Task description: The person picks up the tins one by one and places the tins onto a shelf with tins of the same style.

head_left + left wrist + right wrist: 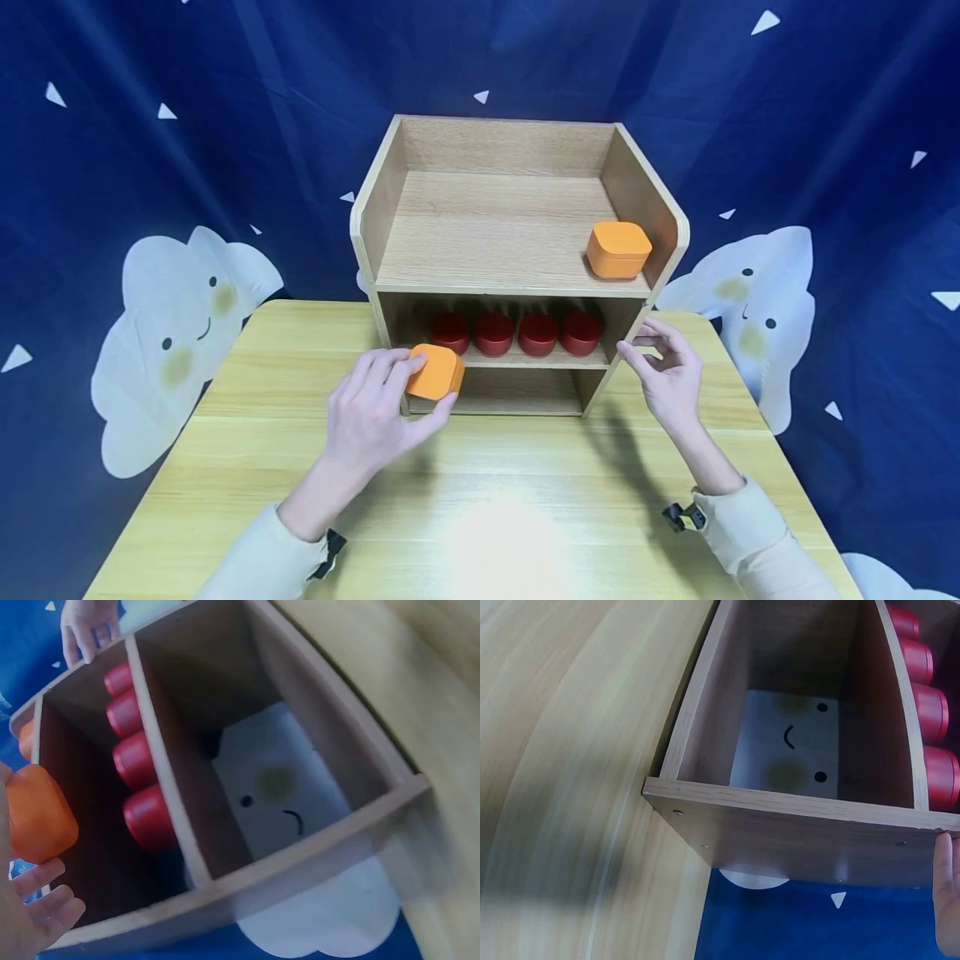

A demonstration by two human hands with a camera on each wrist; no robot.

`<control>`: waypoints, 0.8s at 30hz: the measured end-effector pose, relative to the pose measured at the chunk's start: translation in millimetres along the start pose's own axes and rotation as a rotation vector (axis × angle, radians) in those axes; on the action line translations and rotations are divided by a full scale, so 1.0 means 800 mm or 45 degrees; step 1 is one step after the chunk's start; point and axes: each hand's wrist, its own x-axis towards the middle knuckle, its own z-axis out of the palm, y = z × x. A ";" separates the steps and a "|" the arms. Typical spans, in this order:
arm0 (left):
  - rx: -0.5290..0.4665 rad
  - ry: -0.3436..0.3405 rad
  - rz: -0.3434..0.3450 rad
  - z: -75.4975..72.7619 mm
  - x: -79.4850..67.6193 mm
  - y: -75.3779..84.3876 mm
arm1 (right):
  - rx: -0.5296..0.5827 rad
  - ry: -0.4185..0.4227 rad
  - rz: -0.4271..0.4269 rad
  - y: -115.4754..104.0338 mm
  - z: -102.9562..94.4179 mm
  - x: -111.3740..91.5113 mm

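Note:
In the head view my left hand [371, 408] holds an orange rounded-square box [433, 372] between thumb and fingers, in front of the wooden shelf's [491, 291] left side. The left wrist view shows this orange box [41, 814] at the left, before the opening with the red tins. My right hand [671, 375] is at the shelf's right side panel, its thumb touching the front edge; the other fingers lie loosely bent outside the panel. A second orange box [618, 250] sits on the top board at the right front corner.
Several round red tins [494, 334] stand in a row on the middle shelf. Below it is an open-backed compartment [510, 392]. The shelf stands on a light wooden table [262, 417], before a blue curtain [300, 150] with cloud faces.

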 end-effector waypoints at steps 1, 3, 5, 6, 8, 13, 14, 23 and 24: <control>-0.007 0.005 0.007 0.000 0.004 0.002 | -0.004 -0.001 0.000 0.000 0.000 0.000; -0.020 0.016 0.019 0.001 0.011 0.007 | -0.004 -0.006 -0.002 0.000 0.000 0.000; -0.030 0.029 0.031 0.002 0.018 0.012 | 0.000 -0.012 -0.005 0.000 0.000 0.000; -0.037 0.035 0.036 0.002 0.022 0.014 | -0.014 -0.013 -0.005 -0.001 0.000 -0.001; -0.045 0.044 0.049 0.003 0.028 0.017 | -0.002 -0.012 -0.003 -0.001 0.000 -0.001; -0.053 0.073 0.101 0.004 0.044 0.023 | -0.006 -0.001 0.013 -0.001 0.001 -0.001; -0.050 0.082 0.114 0.005 0.048 0.024 | -0.015 0.001 0.012 -0.001 0.001 -0.001; -0.034 0.113 0.191 0.013 0.079 0.038 | 0.025 -0.006 -0.028 0.000 0.001 -0.001; -0.025 0.113 0.197 0.014 0.083 0.039 | 0.030 -0.008 -0.031 0.000 0.001 -0.001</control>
